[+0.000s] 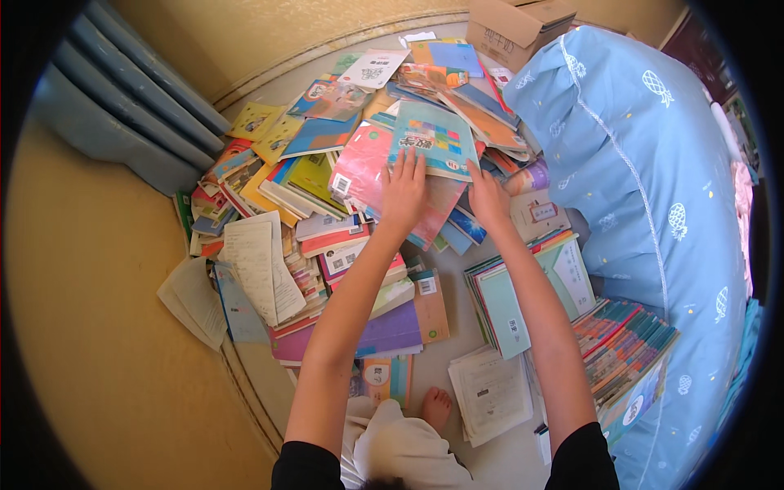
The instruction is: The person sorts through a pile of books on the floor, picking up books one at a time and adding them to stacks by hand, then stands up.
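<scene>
Both my arms reach forward over a heap of books. A teal textbook (433, 122) with coloured blocks on its cover lies on top, overlapping a pink book (365, 155) in a clear cover. My left hand (404, 188) rests on the teal book's lower left part, fingers stretched out flat. At its lower right corner, my right hand (488, 196) pinches the edge; its thumb is hard to make out. A blue book (467, 222) lies partly under the pink one, close to my right wrist.
Loose books surround these. Handwritten sheets (260, 261) lie on the left. Right of me stand a mint-green book stack (563, 278), a paper stack (490, 392) and a row of books (625, 347). A pineapple-print blue cloth (629, 163) hangs at right; a cardboard box (506, 37) stands behind.
</scene>
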Available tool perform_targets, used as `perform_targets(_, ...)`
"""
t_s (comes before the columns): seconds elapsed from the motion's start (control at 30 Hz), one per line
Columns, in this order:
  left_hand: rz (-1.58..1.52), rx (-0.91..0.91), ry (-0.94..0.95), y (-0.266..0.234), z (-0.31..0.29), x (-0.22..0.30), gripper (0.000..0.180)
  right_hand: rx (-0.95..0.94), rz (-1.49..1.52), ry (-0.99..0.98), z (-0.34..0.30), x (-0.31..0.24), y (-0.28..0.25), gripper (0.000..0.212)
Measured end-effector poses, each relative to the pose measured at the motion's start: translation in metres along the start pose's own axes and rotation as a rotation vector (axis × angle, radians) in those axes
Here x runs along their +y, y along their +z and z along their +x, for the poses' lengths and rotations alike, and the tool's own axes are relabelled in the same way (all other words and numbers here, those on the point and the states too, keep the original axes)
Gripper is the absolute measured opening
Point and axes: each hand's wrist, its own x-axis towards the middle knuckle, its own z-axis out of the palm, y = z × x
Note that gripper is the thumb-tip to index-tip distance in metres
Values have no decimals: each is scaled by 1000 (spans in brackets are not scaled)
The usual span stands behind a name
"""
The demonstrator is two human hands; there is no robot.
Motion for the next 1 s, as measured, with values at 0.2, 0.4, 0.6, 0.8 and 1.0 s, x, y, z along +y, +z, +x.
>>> perform_targets(0.2,36,-76,-64,16,-6,-14,51,92,7,-34,6,4,10,45)
perform_targets(0.4,14,-97,-78,10,-12,-13,49,215,76,-122,-1,8,14,41)
perform_targets(0.6,-97,-94,-117,-7,-24,-5,47,224,125,-171,-16,12,6,39)
perform_targets(0.8,-634,172,-567,-8,-46,-14,38,205,215,-155,-43,2,-10,40)
perform_targets(1.0,-1737,-168,-1115,-11,-80,-22,54,233,316,-142,-84,-10,-8,43)
